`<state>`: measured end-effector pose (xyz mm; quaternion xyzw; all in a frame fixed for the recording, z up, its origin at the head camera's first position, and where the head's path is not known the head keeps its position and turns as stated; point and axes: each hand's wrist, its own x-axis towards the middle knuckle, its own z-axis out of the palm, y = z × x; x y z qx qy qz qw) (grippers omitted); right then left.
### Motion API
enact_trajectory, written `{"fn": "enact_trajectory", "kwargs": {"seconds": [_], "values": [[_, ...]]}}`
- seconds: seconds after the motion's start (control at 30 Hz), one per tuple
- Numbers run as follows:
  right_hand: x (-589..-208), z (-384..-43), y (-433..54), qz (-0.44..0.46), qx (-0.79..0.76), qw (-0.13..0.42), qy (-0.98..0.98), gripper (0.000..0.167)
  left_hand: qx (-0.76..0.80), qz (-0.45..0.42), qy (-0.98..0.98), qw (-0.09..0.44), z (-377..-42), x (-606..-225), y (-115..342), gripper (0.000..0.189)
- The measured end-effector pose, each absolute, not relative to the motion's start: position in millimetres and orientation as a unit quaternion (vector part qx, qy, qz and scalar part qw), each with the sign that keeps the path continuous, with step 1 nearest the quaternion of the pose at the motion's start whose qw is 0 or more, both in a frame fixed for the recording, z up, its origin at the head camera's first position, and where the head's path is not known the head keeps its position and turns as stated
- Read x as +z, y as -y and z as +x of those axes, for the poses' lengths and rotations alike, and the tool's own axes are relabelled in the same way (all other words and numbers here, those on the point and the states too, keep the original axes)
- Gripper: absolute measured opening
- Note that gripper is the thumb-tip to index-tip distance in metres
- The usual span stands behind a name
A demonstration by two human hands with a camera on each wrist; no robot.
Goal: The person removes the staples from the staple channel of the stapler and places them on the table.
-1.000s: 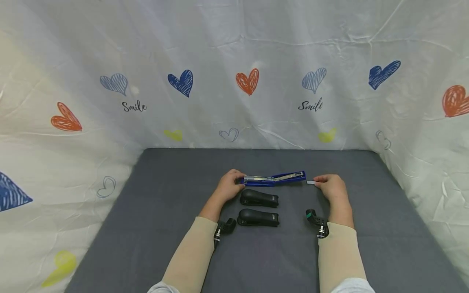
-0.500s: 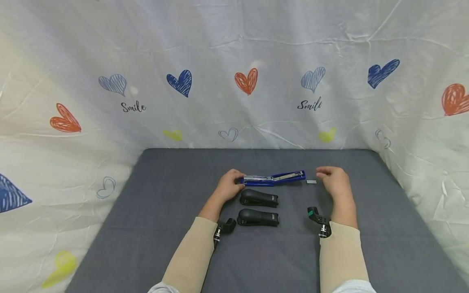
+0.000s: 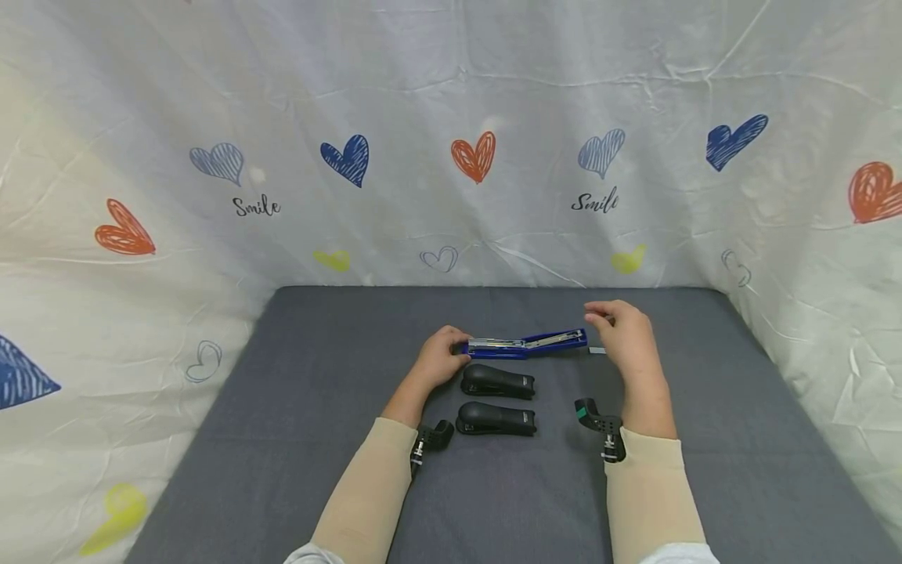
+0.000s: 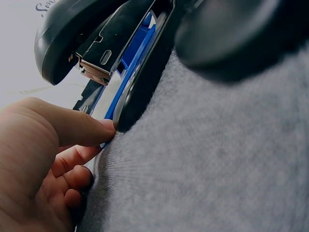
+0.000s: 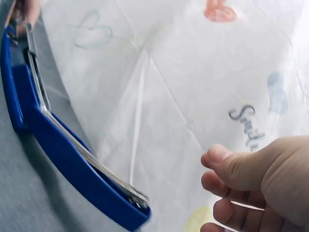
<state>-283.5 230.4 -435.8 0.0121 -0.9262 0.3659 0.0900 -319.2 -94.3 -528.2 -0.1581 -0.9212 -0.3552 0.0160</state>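
Observation:
A blue stapler [image 3: 524,345] lies unfolded flat on the table, its metal staple tracks showing. My left hand [image 3: 441,356] grips its left end between thumb and fingers; in the left wrist view a black stapler [image 4: 60,46] partly hides the blue body. Beyond the stapler's right end hovers my right hand [image 3: 623,333], its fingers loosely bent with nothing between them in the right wrist view. Below that hand a small grey strip [image 3: 596,350], like a row of staples, lies on the table, partly covered by the hand.
Two black staplers, a nearer one [image 3: 496,419] and a farther one [image 3: 498,381], lie side by side just in front of the blue one. Dark grey cloth covers the table [image 3: 338,345]. A white curtain [image 3: 395,227] with printed hearts hangs behind it.
My right hand let go of the small grey strip, drew back to the right, then rose and moved left toward the stapler's right end. The left hand stayed in place.

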Motion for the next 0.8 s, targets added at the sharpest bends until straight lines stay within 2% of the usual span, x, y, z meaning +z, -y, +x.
{"fn": "enact_trajectory", "kwargs": {"seconds": [0.8], "values": [[-439.7,-292.7,-154.1,0.132,0.347,0.041,0.928,0.032,-0.363,-0.147,0.920,0.011,-319.1,-527.5,93.5,0.036]]}}
